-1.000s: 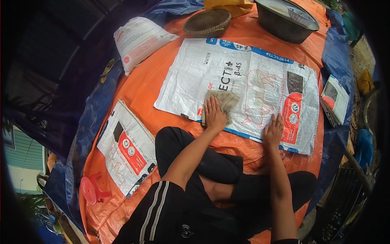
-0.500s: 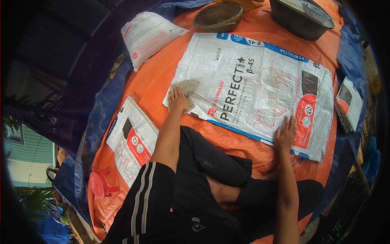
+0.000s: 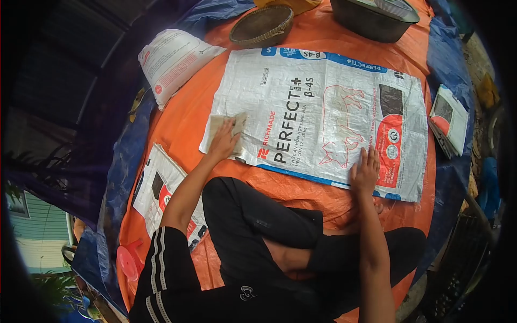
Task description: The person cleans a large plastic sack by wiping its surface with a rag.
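A large white woven feed sack (image 3: 301, 116), printed with a red pig outline and blue edges, lies flat in front of me. My left hand (image 3: 223, 141) presses a beige cloth (image 3: 219, 125) against the sack near its lower left corner, fingers close together over the fabric. At the sack's near edge, right of the pig print, my right hand (image 3: 366, 172) rests flat with its fingers stretched out and nothing in them.
An orange tarp (image 3: 215, 48) lies underneath. Around it are a full white sack (image 3: 175, 64), a woven basket (image 3: 261, 27), a dark basin (image 3: 374, 21), folded sacks at left (image 3: 156, 188) and right (image 3: 449, 121), and a red plastic stool (image 3: 129, 261).
The view has shifted, so most things appear farther left. My left hand has moved slightly rightward over the sack, and the cloth under it lies differently. My right hand stays on the near edge.
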Action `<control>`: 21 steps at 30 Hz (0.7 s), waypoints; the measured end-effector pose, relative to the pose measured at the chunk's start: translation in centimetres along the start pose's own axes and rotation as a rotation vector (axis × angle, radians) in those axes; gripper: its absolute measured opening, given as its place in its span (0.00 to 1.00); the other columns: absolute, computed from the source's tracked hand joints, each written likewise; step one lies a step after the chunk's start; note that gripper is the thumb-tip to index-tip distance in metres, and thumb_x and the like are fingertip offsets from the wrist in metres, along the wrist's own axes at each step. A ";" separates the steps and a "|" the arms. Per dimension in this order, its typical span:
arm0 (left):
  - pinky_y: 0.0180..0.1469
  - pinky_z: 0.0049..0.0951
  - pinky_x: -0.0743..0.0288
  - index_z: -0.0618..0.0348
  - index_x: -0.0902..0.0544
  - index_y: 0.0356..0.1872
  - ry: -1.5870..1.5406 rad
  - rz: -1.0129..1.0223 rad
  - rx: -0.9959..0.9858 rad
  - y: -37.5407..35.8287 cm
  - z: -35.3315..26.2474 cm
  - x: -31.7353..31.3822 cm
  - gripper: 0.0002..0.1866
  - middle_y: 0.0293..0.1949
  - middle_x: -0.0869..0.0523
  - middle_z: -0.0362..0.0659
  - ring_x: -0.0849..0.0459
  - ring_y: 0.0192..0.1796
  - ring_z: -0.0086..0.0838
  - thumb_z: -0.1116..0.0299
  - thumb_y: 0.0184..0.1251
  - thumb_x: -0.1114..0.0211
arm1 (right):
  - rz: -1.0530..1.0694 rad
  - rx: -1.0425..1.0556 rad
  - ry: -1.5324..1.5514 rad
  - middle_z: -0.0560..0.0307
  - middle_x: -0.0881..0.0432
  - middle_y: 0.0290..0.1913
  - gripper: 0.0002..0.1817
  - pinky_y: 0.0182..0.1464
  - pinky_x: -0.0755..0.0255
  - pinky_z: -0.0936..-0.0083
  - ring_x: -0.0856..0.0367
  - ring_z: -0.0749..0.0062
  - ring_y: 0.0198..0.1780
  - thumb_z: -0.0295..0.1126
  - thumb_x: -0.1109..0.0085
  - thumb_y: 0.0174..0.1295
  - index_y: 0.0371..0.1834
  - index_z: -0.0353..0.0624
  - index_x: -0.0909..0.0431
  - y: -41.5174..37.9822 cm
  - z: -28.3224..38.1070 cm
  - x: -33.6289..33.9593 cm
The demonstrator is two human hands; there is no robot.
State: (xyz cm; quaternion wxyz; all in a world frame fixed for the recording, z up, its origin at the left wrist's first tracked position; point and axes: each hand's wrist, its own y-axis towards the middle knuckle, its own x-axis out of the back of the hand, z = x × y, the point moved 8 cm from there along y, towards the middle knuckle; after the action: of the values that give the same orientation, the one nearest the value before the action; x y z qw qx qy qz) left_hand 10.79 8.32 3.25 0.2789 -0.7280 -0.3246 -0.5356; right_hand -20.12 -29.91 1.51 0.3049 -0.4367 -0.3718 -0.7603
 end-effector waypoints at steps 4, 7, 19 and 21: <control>0.78 0.41 0.51 0.72 0.37 0.71 -0.098 0.134 -0.315 2.0 -14.8 -3.3 0.35 0.74 0.39 0.60 0.44 0.77 0.51 0.49 0.77 0.52 | -0.017 0.014 -0.005 0.41 0.40 0.75 0.32 0.76 0.50 0.53 0.44 0.44 0.76 0.34 0.46 0.60 0.70 0.43 0.35 0.0 0.2 0.2; 0.80 0.46 0.58 0.72 0.43 0.74 -0.115 0.138 -0.430 0.9 -25.6 -7.6 0.37 0.77 0.46 0.62 0.52 0.79 0.56 0.48 0.79 0.55 | 0.000 0.007 -0.007 0.41 0.40 0.75 0.32 0.76 0.51 0.53 0.44 0.44 0.76 0.34 0.46 0.60 0.71 0.43 0.36 0.0 0.1 0.0; 0.80 0.48 0.62 0.46 0.37 0.76 -0.183 -0.127 -0.358 2.0 -26.6 -9.6 0.31 0.80 0.48 0.47 0.55 0.81 0.47 0.49 0.75 0.49 | -0.016 0.011 0.015 0.43 0.39 0.75 0.30 0.76 0.49 0.54 0.43 0.45 0.76 0.33 0.45 0.59 0.68 0.42 0.33 0.1 0.2 0.3; 0.79 0.49 0.60 0.49 0.33 0.74 -0.172 -0.138 -0.322 2.7 -23.1 -7.9 0.30 0.80 0.48 0.46 0.54 0.81 0.48 0.50 0.75 0.48 | -0.013 0.015 0.012 0.43 0.39 0.75 0.31 0.76 0.49 0.54 0.43 0.46 0.76 0.33 0.46 0.60 0.69 0.43 0.33 0.0 0.1 0.2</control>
State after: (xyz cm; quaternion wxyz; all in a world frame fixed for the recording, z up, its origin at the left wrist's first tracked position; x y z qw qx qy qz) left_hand -2.67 -12.17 1.77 0.0927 -0.7822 -0.3067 -0.5343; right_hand -20.13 -29.85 1.77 0.3055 -0.4274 -0.3786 -0.7620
